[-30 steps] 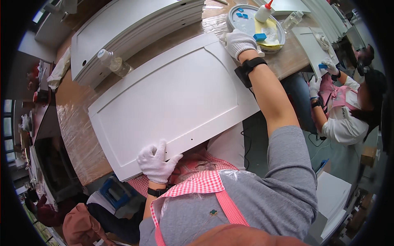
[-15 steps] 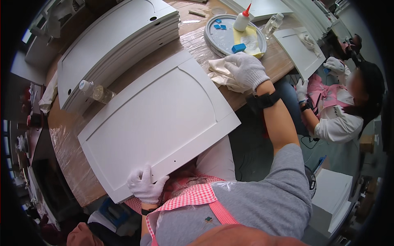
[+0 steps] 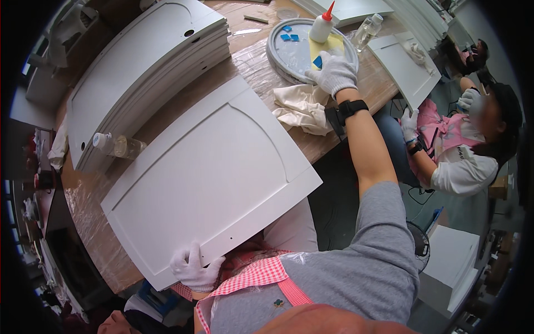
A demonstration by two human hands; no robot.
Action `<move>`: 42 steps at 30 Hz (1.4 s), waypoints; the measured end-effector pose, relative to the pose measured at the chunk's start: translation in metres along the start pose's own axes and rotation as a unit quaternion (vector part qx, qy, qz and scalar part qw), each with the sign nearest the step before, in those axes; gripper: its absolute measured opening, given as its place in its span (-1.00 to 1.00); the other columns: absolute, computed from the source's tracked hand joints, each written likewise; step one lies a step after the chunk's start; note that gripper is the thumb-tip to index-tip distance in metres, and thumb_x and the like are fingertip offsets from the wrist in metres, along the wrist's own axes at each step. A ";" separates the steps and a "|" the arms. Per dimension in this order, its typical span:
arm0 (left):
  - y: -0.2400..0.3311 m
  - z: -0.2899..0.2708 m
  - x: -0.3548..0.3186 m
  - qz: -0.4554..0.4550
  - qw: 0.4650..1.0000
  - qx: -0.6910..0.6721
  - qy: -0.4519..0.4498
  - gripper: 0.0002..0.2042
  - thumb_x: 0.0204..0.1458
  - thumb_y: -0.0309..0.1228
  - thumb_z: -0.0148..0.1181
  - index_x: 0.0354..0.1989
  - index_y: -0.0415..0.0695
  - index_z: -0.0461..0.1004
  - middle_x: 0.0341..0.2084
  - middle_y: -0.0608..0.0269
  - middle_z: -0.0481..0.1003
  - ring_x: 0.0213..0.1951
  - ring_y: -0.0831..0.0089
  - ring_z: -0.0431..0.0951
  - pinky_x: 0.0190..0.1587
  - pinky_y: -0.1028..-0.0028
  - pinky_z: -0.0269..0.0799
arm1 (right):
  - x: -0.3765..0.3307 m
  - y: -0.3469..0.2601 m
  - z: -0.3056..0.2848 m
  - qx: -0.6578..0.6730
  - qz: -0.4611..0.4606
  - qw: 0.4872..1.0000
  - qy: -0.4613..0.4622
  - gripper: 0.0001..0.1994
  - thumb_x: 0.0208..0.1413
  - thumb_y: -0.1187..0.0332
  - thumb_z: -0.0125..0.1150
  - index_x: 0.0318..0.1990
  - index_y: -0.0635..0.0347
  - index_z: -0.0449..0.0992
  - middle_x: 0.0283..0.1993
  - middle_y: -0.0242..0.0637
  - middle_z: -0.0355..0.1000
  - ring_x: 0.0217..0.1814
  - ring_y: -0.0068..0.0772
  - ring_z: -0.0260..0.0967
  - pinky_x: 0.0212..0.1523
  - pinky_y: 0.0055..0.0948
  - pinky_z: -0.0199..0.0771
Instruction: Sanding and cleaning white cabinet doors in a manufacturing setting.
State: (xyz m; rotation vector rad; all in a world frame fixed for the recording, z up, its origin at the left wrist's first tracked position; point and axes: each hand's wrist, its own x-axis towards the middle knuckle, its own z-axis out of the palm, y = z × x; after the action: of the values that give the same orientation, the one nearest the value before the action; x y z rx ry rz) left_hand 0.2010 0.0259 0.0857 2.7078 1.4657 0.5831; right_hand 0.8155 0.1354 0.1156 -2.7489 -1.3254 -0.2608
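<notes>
A white panel [image 3: 206,167] with a raised arched border lies in front of me, overhanging the table's near edge. On its near left edge rests my gloved left hand [image 3: 194,270], fingers spread over the surface. My gloved right hand [image 3: 336,72] reaches over a round grey lid [image 3: 289,62] at the far right. Its thumb and fingers close round a small blue block [image 3: 317,61] above a yellow sheet [image 3: 334,42]. A white squeeze bottle [image 3: 321,29] with a red nozzle stands just beyond that hand. Below the hand lies a crumpled cream cloth [image 3: 300,108].
Stacked white panels [image 3: 144,67] stand at the back left, a clear bottle [image 3: 119,146] lying against them. Small blue pieces [image 3: 290,37] lie on the lid; another clear bottle [image 3: 368,32] is beside it. At the right sits a co-worker [image 3: 450,145] with another panel [image 3: 403,67].
My right hand has moved from the cream cloth up to the lid and taken hold of the blue block. My left hand stays on the panel. The co-worker's raised hand has shifted.
</notes>
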 end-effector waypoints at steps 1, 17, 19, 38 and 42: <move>0.000 0.000 -0.001 0.000 1.000 0.008 -0.003 -0.12 -0.60 0.12 0.67 0.06 -0.01 0.66 -0.10 0.14 0.41 -0.03 0.05 0.48 0.04 0.02 0.46 | 0.003 0.004 0.004 -0.007 0.007 1.000 0.006 -0.40 0.17 -0.13 0.36 0.19 0.12 0.59 0.09 0.02 0.61 0.18 0.07 0.54 0.15 0.00 0.56; -0.008 0.002 0.000 0.026 1.000 -0.005 -0.017 -0.10 -0.69 -0.07 0.71 0.05 -0.13 0.65 -0.07 0.08 0.42 -0.09 0.06 0.52 -0.05 0.09 0.51 | 0.057 0.080 0.008 0.115 0.113 0.987 -0.016 -0.43 0.17 0.10 0.30 0.36 -0.05 0.53 0.33 -0.02 0.52 0.35 0.07 0.48 0.40 -0.08 0.41; -0.008 0.001 0.001 0.038 0.999 -0.004 -0.016 -0.10 -0.67 -0.05 0.71 0.06 -0.13 0.63 -0.06 0.08 0.41 -0.08 0.06 0.51 -0.05 0.09 0.50 | 0.058 0.078 0.010 0.096 0.105 0.990 -0.019 -0.44 0.18 0.11 0.27 0.35 -0.05 0.53 0.34 -0.05 0.52 0.35 0.08 0.47 0.41 -0.08 0.40; -0.009 0.005 -0.007 0.010 1.000 0.007 -0.022 -0.13 -0.58 0.14 0.65 0.05 -0.01 0.62 -0.05 0.17 0.37 -0.01 0.04 0.47 0.04 0.04 0.46 | 0.045 0.067 0.014 0.079 0.106 0.991 0.010 -0.43 0.11 0.08 0.34 0.32 -0.14 0.57 0.31 -0.02 0.52 0.32 0.11 0.49 0.34 -0.04 0.47; -0.009 0.004 -0.006 0.008 1.000 0.001 -0.029 -0.12 -0.55 0.17 0.65 0.06 -0.02 0.62 -0.04 0.18 0.38 0.00 0.05 0.46 0.04 0.03 0.45 | 0.042 0.069 0.021 0.113 0.142 0.981 0.064 -0.49 0.15 0.05 0.31 0.28 -0.16 0.61 0.25 -0.02 0.57 0.27 0.12 0.52 0.30 -0.05 0.51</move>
State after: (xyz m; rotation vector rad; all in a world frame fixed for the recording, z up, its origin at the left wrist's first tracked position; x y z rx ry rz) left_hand 0.1918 0.0273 0.0783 2.7166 1.4323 0.5005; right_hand 0.8974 0.1275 0.1031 -2.6337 -0.8587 -0.2451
